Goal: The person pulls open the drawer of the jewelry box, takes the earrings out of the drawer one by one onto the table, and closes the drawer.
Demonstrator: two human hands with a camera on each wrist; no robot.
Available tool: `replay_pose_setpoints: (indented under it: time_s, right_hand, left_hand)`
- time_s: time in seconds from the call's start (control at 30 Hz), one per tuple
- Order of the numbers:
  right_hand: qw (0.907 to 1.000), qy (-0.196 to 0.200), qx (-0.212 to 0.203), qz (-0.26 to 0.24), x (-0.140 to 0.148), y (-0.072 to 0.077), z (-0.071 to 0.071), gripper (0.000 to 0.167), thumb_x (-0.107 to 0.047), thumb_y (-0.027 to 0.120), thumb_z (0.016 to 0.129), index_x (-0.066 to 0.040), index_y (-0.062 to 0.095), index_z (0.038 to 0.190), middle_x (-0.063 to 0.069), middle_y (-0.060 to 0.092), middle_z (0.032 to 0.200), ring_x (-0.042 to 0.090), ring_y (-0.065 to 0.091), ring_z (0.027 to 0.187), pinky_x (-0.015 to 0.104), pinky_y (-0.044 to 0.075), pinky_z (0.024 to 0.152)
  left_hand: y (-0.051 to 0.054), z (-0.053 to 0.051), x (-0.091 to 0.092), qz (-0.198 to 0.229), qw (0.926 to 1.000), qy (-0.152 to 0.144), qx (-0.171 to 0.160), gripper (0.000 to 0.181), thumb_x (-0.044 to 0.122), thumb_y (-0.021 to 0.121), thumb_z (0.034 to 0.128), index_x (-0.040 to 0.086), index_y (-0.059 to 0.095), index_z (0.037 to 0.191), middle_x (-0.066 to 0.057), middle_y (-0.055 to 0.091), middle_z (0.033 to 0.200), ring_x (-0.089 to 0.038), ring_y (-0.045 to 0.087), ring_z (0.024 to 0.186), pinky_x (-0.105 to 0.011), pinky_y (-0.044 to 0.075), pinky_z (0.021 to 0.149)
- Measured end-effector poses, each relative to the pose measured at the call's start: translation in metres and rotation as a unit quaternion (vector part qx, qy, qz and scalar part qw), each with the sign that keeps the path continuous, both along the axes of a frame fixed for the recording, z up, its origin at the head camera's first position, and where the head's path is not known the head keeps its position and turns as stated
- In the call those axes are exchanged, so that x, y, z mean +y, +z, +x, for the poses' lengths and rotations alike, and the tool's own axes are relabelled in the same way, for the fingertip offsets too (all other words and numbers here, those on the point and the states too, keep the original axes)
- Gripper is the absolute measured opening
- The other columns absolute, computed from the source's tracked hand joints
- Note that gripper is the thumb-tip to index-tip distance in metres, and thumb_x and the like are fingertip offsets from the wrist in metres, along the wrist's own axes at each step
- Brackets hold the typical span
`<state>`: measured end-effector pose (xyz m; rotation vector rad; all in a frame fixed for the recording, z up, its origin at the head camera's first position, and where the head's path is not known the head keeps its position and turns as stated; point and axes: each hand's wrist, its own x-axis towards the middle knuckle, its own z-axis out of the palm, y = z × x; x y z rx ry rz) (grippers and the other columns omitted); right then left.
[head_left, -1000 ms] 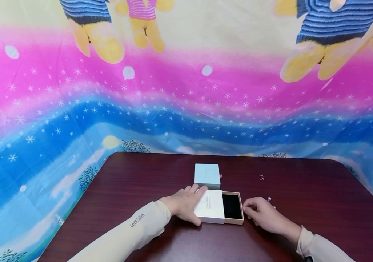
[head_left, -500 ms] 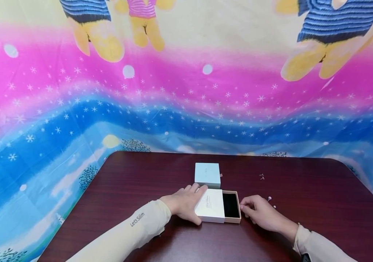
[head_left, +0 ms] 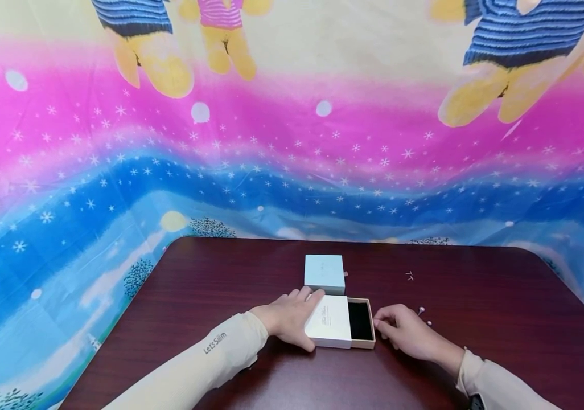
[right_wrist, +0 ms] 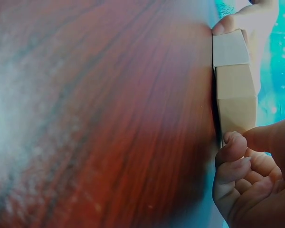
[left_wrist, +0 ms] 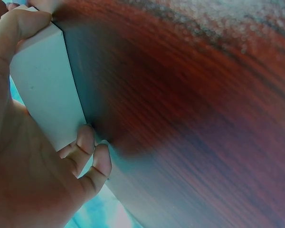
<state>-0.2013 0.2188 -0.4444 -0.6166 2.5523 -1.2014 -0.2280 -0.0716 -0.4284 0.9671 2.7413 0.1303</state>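
In the head view a flat white slide-out box sleeve (head_left: 334,322) lies on the dark wooden table (head_left: 251,267). My left hand (head_left: 292,319) grips it, thumb on the near side and fingers reaching over to the far side. A kraft-edged drawer (head_left: 364,344) with a black lining sticks out of its right end. My right hand (head_left: 408,333) has curled fingers at the drawer's outer end. Seen from the right wrist, thumb and forefinger meet at the drawer's end wall (right_wrist: 237,114); anything pinched between them is hidden.
A pale blue box (head_left: 324,272) with a small tab stands just behind the white one. Two tiny pale pieces (head_left: 409,276) lie at the back right. Small pearl-like beads (head_left: 422,310) sit beyond my right hand. A printed cloth (head_left: 292,142) hangs behind the table.
The drawer has slid left, a little deeper into the white sleeve, and my right hand has moved left with it. My left hand stays in place on the sleeve.
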Motion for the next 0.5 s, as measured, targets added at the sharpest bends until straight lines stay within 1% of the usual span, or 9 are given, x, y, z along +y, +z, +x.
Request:
replay_pose_setpoints:
  time_s: [0.3,0.5]
  right_hand:
    - [1.0,0.0,-0.007,0.001,-0.002,0.0005,-0.0009,0.022,-0.008,0.053,0.103,-0.008,0.068,0.087,0.002,0.056,0.068,0.005,0.048,0.048,0.028,0.048,0.048]
    - [0.9999,0.001,-0.011,-0.008,-0.0035,-0.001,0.0,0.021,-0.008,0.053,0.103,-0.007,0.068,0.088,0.002,0.056,0.068,0.005,0.047,0.048,0.027,0.047,0.048]
  left_hand:
    - [0.0,-0.0003,0.0002,-0.001,1.0,0.001,-0.003,0.112,0.049,0.083,0.0688,0.014,0.025,0.159,-0.003,0.044,0.145,-0.018,0.048,0.123,-0.034,0.045,0.098]
    - [-0.0003,0.0001,0.0002,0.001,1.0,0.001,-0.003,0.113,0.049,0.083,0.0687,0.014,0.025,0.159,-0.003,0.044,0.145,-0.018,0.048,0.122,-0.033,0.046,0.098]
